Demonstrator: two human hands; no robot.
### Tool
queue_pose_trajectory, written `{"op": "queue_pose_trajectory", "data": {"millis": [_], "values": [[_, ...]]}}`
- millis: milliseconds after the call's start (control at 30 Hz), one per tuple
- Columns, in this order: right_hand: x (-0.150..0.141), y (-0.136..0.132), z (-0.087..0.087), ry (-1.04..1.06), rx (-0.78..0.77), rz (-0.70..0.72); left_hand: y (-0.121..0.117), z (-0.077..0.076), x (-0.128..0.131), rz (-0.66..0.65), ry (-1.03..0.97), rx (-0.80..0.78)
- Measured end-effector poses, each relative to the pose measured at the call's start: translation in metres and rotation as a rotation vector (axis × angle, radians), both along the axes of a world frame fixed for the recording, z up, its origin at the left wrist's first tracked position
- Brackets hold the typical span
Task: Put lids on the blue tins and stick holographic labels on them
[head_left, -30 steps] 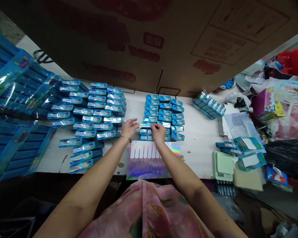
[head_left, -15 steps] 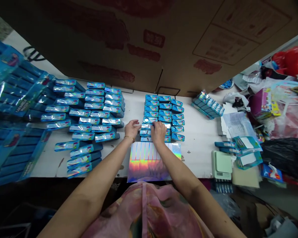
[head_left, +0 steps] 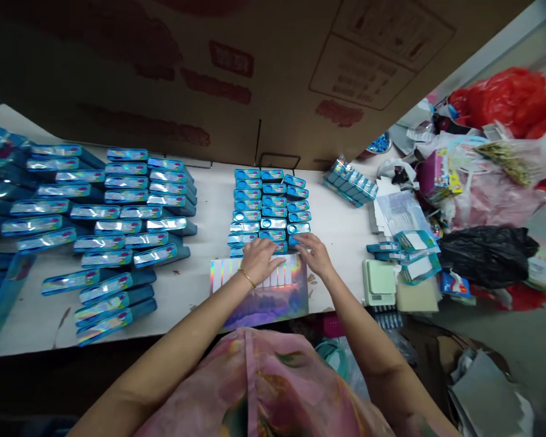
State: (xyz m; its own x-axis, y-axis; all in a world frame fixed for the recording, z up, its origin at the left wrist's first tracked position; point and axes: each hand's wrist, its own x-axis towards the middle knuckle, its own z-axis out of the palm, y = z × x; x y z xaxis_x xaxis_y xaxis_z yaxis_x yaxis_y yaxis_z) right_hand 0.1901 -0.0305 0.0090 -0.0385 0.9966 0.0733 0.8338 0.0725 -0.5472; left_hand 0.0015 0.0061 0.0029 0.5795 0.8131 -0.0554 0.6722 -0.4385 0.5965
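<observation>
Several small blue boxes (head_left: 248, 205) stand close together in three columns, their narrow ends facing up. My left hand (head_left: 259, 260), wearing a thin bracelet, reaches over the front of these columns with fingers stretched and the thumb out to the side; its fingertips partly cover the front boxes. At the front of the right-hand column, my right hand (head_left: 316, 255) touches a box with its fingertips, fingers apart. Just below the boxes, partly under my left hand, lies a shiny rainbow-silver sticker sheet (head_left: 264, 300) with a row of pale strips.
More blue boxes (head_left: 127, 182) stand in rows on the left. A large cardboard carton (head_left: 236, 127) walls off the back. A wrapped pack of boxes (head_left: 351, 182) lies back right. Further right are a pale green scale (head_left: 378, 282), a black bag (head_left: 482, 255) and red bags (head_left: 505, 103).
My left hand has moved from beside the columns onto their front, over the sheet's edge. My right hand has shifted from the middle to the right column's front. The view has turned rightward.
</observation>
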Motion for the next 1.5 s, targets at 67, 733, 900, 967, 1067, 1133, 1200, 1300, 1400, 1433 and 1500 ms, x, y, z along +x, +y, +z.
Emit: {"op": "queue_pose_trajectory", "data": {"millis": [67,733,900,967,1067,1133,1200,1300,1400,1433,1500], "values": [[0.006,-0.017,-0.005,-0.110,-0.047,0.085,-0.009,-0.003,0.018,-0.041,0.102,-0.034],[-0.014,-0.022,0.070,0.581,-0.157,-0.221,-0.005,-0.022,0.025,0.137,-0.166,-0.140],[-0.032,0.011,0.052,1.040,-0.314,-0.501,0.002,-0.004,0.009,0.575,-0.829,-0.661],[-0.043,0.018,0.039,1.147,-0.327,-0.584,0.006,0.003,0.000,0.712,-0.980,-0.859],[-0.060,0.024,0.026,1.244,-0.358,-0.645,0.013,0.007,-0.013,0.801,-1.028,-0.898],[-0.070,0.029,0.022,1.275,-0.389,-0.648,0.019,0.006,-0.021,0.840,-1.011,-0.861],[-0.079,0.035,0.020,1.280,-0.403,-0.640,0.026,0.001,-0.029,0.862,-1.016,-0.827],[-0.092,0.049,0.013,1.209,-0.364,-0.631,0.039,-0.007,-0.039,0.869,-1.055,-0.733],[-0.105,0.069,-0.002,1.064,-0.238,-0.605,0.057,-0.018,-0.048,0.895,-1.044,-0.606],[-0.108,0.076,-0.008,1.005,-0.190,-0.587,0.064,-0.023,-0.051,0.913,-1.032,-0.560],[-0.115,0.089,-0.021,0.857,-0.114,-0.556,0.076,-0.035,-0.055,0.948,-1.007,-0.485]]}}
